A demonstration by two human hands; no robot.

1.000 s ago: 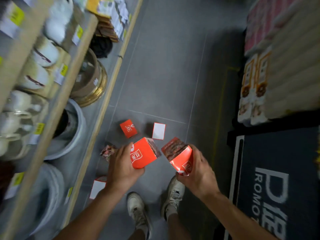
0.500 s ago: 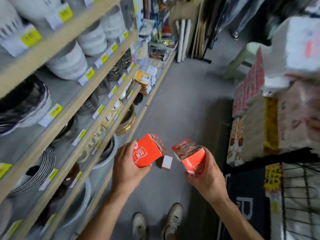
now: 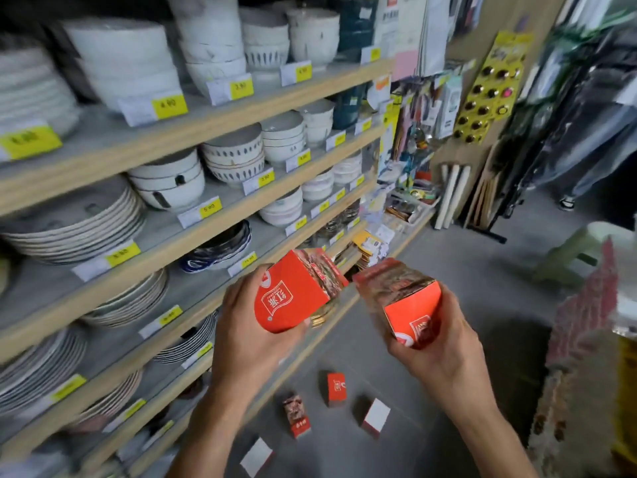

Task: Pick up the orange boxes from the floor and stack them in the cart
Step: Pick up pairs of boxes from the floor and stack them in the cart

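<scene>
Beside the wooden crockery shelves (image 3: 193,125), left hand (image 3: 248,336) and right hand (image 3: 444,357) each clasp an orange cardboard box (image 3: 293,294) (image 3: 410,305); perhaps four more boxes (image 3: 336,388) lie on the grey floor (image 3: 448,270).

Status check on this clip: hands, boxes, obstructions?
Left hand and right hand each grip one orange box. Four boxes on floor. Cart not visible. Path clear.
</scene>
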